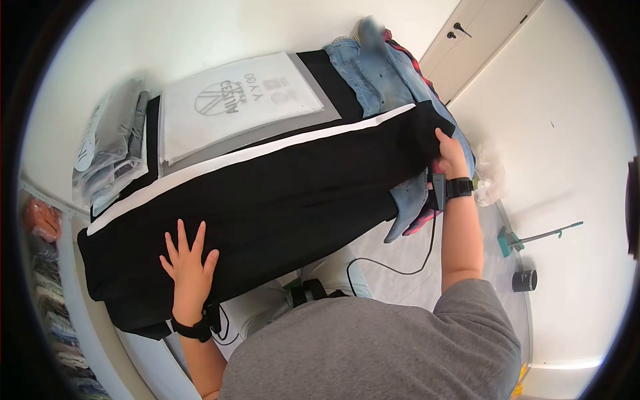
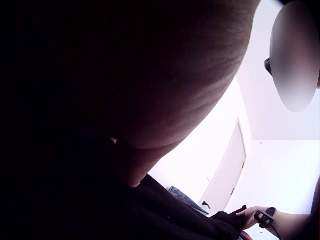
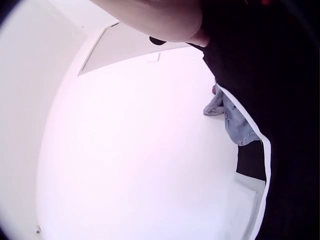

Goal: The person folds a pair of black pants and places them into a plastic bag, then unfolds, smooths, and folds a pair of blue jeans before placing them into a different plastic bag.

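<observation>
Black trousers [image 1: 267, 193] with a white side stripe lie stretched lengthwise across the table, folded to a long strip. My left hand [image 1: 191, 273] rests on their wide left part, palm down with fingers spread. At the narrow right end, my right hand [image 1: 452, 157] grips the cloth, thumb on top and the other fingers hidden beneath. The right wrist view shows this hand [image 3: 165, 17] at the black cloth's edge, the white stripe running down from there. In the left wrist view the near hand is dark, and the right hand [image 2: 252, 216] holds the fabric far off.
Behind the trousers lie printed white plastic bags [image 1: 247, 100] on a grey one. Packed garments in clear bags [image 1: 117, 133] are stacked at the left. A denim garment [image 1: 380, 73] hangs over the right end. Shelves of bagged clothes [image 1: 57, 293] stand left; a cable [image 1: 393, 270] dangles from the right wrist.
</observation>
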`<state>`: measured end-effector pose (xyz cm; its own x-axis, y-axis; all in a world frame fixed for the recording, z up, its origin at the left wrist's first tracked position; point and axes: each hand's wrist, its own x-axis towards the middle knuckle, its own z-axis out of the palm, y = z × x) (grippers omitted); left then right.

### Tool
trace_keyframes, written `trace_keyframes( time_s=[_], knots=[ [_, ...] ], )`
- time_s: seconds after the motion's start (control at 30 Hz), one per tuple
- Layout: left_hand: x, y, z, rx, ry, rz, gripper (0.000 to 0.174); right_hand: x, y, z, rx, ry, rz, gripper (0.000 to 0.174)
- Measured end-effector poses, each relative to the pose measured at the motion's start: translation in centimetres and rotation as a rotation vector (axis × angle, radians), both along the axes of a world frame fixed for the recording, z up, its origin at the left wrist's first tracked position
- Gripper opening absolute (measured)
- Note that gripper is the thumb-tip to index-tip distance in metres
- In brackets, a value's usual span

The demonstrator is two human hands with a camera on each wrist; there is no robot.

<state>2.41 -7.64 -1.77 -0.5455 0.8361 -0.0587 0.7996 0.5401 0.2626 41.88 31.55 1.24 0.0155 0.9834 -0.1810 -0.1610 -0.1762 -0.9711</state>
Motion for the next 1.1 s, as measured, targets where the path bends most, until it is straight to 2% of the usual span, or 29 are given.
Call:
trace_keyframes(
  time_s=[0.07, 0.1, 0.17, 0.2, 0.23, 0.27, 0.37, 0.4, 0.47, 0.53, 0.67, 0.73, 0.77, 0.8, 0.9, 1.0, 1.03, 1.1],
  knots=[
    [0.0, -0.1, -0.2, 0.007, 0.016, -0.007, 0.054, -1.4, -1.0, 0.7, 0.341, -0.278, -0.145, 0.033],
    [-0.1, -0.1, -0.3, 0.004, 0.015, -0.005, 0.054, -2.5, -1.7, 1.5, 0.338, -0.278, -0.143, 0.033],
    [-0.1, -0.1, -0.3, -0.014, 0.009, 0.002, 0.053, -5.5, -4.6, 4.1, 0.595, -0.59, -0.15, 0.034],
    [-0.1, -0.1, -0.4, -0.023, 0.008, 0.0, 0.053, -5.8, -3.6, 3.1, 0.683, -0.698, -0.124, 0.035],
    [-0.1, 0.0, -0.4, -0.013, 0.004, 0.0, 0.053, -8.2, -6.7, 5.0, 0.681, -0.781, -0.049, 0.037],
    [-0.1, -0.1, -0.4, -0.003, 0.001, -0.001, 0.053, -9.9, -8.3, 4.8, 0.768, -0.924, -0.047, 0.037],
    [-0.1, -0.1, -0.3, -0.013, 0.004, -0.002, 0.053, -14.2, -12.6, 1.8, 1.001, -0.902, 0.278, 0.05],
    [-0.1, -0.1, -0.3, -0.014, 0.005, -0.002, 0.053, -15.1, -12.7, -0.8, 1.137, -0.98, 0.383, 0.054],
    [-0.1, -0.1, -0.3, -0.015, 0.003, -0.001, 0.053, -16.4, -14.8, -4.4, 0.908, -1.357, 0.745, 0.054],
    [-0.1, -0.1, -0.3, -0.019, 0.007, -0.001, 0.053, -16.9, -15.9, -5.3, 0.958, -1.431, 0.629, 0.056],
    [-0.2, 0.0, -0.4, -0.031, 0.013, 0.001, 0.052, -16.2, -14.2, -4.6, 0.926, -1.246, 0.63, 0.048],
    [-0.2, 0.0, -0.3, -0.03, 0.013, -0.001, 0.052, -15.7, -13.3, -2.1, 0.623, -0.929, 0.672, 0.042],
    [-0.1, -0.1, -0.3, -0.029, 0.014, 0.002, 0.052, -15.5, -13.9, -0.7, 0.669, -0.882, 0.604, 0.038],
    [-0.1, -0.1, -0.4, -0.031, 0.012, 0.008, 0.052, -15.6, -14.3, -0.3, 0.67, -0.882, 0.612, 0.038],
    [0.0, -0.1, -0.3, -0.014, 0.013, -0.005, 0.052, -15.6, -15.6, -0.7, 0.893, -0.874, 0.633, 0.041],
    [0.0, 0.1, -0.2, -0.033, 0.014, 0.002, 0.051, -16.3, -17.2, -4.5, 0.899, -1.046, 0.698, 0.046],
    [0.0, 0.1, -0.2, -0.032, 0.015, 0.003, 0.051, -16.3, -18.0, -4.9, 1.011, -1.157, 0.655, 0.047],
    [0.0, -0.1, -0.2, -0.038, 0.015, 0.002, 0.051, -16.5, -18.6, -5.2, 1.051, -1.187, 0.61, 0.046]
  ],
)
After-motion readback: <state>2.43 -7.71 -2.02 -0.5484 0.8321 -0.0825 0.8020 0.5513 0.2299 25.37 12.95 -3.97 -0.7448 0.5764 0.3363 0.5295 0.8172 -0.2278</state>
